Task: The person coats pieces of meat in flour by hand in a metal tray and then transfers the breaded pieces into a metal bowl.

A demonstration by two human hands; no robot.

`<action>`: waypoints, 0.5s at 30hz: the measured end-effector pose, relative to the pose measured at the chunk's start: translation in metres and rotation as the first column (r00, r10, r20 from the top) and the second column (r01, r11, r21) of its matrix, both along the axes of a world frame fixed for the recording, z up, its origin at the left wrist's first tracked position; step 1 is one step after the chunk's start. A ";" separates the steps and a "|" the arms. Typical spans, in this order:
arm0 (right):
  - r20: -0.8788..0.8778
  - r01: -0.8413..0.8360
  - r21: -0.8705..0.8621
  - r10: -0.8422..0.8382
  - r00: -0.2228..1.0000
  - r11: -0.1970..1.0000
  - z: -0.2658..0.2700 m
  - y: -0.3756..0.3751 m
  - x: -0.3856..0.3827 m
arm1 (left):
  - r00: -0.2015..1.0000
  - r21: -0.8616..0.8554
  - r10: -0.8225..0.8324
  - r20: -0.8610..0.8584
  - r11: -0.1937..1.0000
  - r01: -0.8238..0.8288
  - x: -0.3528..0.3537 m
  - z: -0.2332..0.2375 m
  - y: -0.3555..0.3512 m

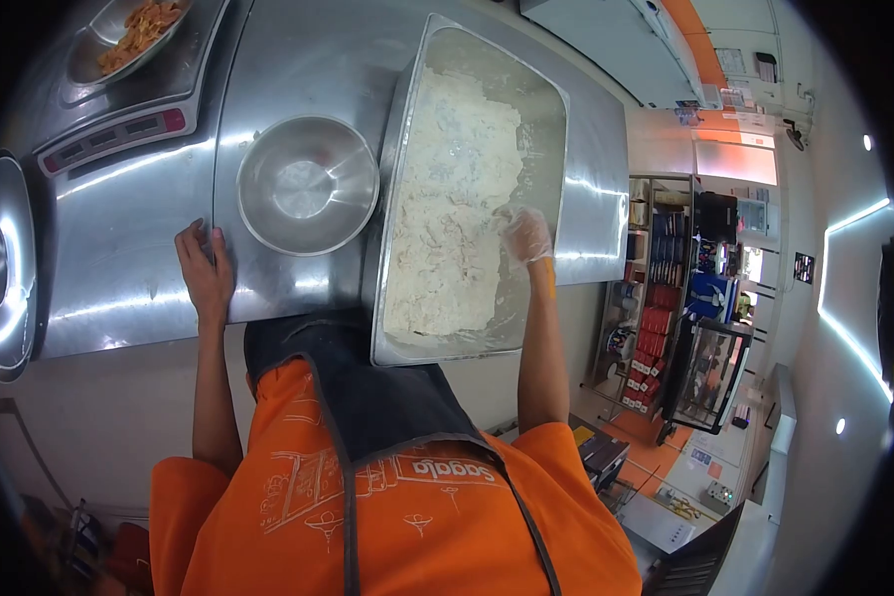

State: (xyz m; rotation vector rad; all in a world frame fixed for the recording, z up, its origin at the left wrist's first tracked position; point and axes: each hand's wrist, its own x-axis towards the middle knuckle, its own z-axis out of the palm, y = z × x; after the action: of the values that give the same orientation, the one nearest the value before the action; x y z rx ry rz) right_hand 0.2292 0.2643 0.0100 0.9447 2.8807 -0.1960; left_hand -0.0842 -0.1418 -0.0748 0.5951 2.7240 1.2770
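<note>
My right hand (526, 236), in a clear plastic glove, is inside a deep metal tray (544, 119) at the edge of a thick layer of white flour (457, 209). Its fingers look bunched together and dusted with flour; what they hold, if anything, I cannot make out. The flour is lumpy, with uneven pieces coated in it near the middle. My left hand (206, 268) is bare and rests on the steel table (129, 258) near its front edge, fingers apart, holding nothing. Just right of it stands a round metal bowl (303, 189) with a bare inside.
At the upper left a digital scale (119, 139) carries a bowl of orange-brown pieces (141, 38). A large round metal pan (0, 268) sits at the far left. Shelves with red packages (651, 343) and a glass display case (707, 375) stand off to the right.
</note>
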 end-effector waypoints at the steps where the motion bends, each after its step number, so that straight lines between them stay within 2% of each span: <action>1: 0.004 -0.006 0.003 0.006 1.000 1.000 -0.004 -0.006 -0.003 | 1.000 0.003 0.006 0.004 1.000 -0.006 0.000 0.000 0.000; 3: 0.042 -0.064 -0.116 0.070 0.997 0.991 -0.013 -0.026 -0.014 | 1.000 0.004 0.010 0.029 1.000 -0.010 0.000 0.002 0.001; 4: 0.043 -0.067 -0.115 0.072 0.996 0.991 -0.024 -0.033 -0.020 | 0.999 0.005 0.013 0.031 1.000 -0.013 0.000 0.003 0.001; 6: -0.033 -0.098 0.103 0.102 0.994 0.990 -0.064 -0.033 -0.012 | 0.999 -0.007 0.013 0.040 1.000 -0.012 0.000 0.005 0.001; 7: -0.031 -0.101 0.106 0.105 0.994 0.989 -0.080 -0.026 -0.003 | 0.999 -0.004 0.015 0.042 1.000 -0.015 0.001 0.005 0.002; 9: 0.276 -0.069 0.227 0.004 0.961 0.971 -0.089 -0.022 -0.004 | 1.000 0.010 0.008 0.021 1.000 -0.008 0.000 0.005 0.002; 10: 0.275 -0.072 0.227 0.007 0.961 0.971 -0.087 -0.017 0.001 | 1.000 0.010 0.011 0.020 1.000 -0.011 0.000 0.005 0.001; 12: -0.009 0.182 -0.087 -0.183 0.983 0.980 -0.027 -0.029 -0.023 | 0.999 0.002 0.018 0.040 1.000 -0.018 0.001 0.006 0.002; 13: -0.008 0.176 -0.088 -0.177 0.984 0.980 -0.018 -0.026 -0.026 | 0.999 0.001 0.024 0.040 1.000 -0.024 0.001 0.006 0.002; 15: -0.318 0.110 -0.037 -0.116 0.941 0.993 -0.004 -0.024 -0.024 | 0.999 -0.005 0.022 0.049 1.000 -0.022 0.000 0.006 0.002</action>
State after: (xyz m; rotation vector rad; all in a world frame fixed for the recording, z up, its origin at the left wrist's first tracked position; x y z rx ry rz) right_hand 0.2050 0.2407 0.0064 1.1751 3.1065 -0.4230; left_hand -0.0837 -0.1394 -0.0687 0.5274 2.7005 1.2722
